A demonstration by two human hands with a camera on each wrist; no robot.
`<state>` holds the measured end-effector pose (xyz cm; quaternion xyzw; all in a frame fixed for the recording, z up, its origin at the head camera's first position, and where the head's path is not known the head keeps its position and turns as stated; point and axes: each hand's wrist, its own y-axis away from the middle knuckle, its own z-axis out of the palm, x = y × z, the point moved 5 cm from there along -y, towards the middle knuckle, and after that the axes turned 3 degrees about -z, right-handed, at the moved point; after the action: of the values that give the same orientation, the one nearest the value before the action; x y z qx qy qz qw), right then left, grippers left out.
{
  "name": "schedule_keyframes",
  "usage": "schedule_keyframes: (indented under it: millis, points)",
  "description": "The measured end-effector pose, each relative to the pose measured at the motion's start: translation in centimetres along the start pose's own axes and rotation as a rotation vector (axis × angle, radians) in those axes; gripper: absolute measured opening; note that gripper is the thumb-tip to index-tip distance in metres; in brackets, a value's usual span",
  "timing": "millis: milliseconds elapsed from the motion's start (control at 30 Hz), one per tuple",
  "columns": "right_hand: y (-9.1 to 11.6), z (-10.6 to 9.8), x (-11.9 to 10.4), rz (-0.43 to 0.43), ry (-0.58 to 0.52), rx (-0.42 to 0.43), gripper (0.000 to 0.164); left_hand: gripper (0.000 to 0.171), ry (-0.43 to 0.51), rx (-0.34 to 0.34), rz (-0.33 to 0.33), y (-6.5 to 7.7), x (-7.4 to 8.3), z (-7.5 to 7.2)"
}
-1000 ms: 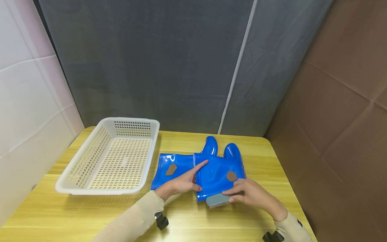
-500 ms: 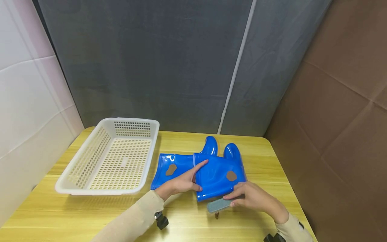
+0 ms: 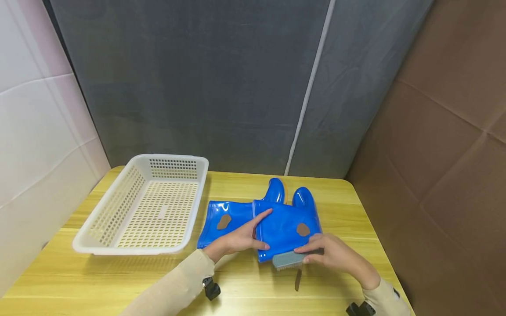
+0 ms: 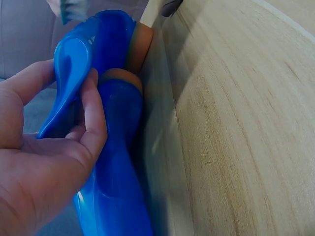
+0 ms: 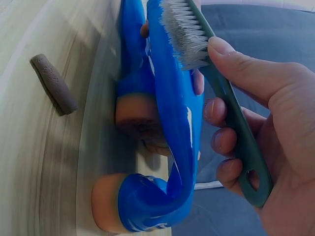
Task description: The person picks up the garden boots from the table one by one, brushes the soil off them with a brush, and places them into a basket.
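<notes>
Two blue rain boots lie on their sides on the table. The nearer boot [image 3: 282, 226] overlaps the farther boot [image 3: 233, 210], and each bears a brown patch. With fingers and thumb my left hand [image 3: 240, 239] grips the nearer boot's top opening; in the left wrist view its rim [image 4: 74, 64] is squeezed between them. My right hand [image 3: 336, 254] holds a scrub brush [image 5: 231, 108] by its dark green handle. White bristles [image 5: 184, 32] touch or nearly touch the boot's near side. Below the brush a curled brown piece [image 3: 298, 280] lies on the table.
A white perforated plastic basket [image 3: 197, 202] stands on the left of the wooden table [image 3: 245, 289]. A dark grey panel [image 3: 197, 87] rises behind the table, with a brown wall [image 3: 442, 153] on the right and a white one [image 3: 43, 131] on the left.
The brush dipped away from the boot's near edge, then came back up to it. A brown piece appeared beneath the brush and now lies farther right on the table. The left hand kept its hold.
</notes>
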<state>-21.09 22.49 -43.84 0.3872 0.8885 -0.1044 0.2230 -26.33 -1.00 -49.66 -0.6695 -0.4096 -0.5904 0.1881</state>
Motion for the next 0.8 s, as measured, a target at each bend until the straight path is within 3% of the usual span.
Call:
schedule_keyframes:
  millis: [133, 400, 800]
  points:
    - [0.0, -0.5, 0.2, -0.016, 0.013, 0.058, 0.032, 0.094, -0.004, 0.004, 0.004, -0.1, -0.1, 0.1]
    - [-0.2, -1.4, 1.6, 0.092, -0.008, 0.101, 0.033, 0.095, -0.016, 0.013, 0.009, -0.2, -0.1, 0.0]
    - [-1.1, -3.2, 3.9, 0.076, 0.033, 0.251, 0.037, 0.097, -0.046, 0.034, 0.009, -0.2, -0.2, 0.0]
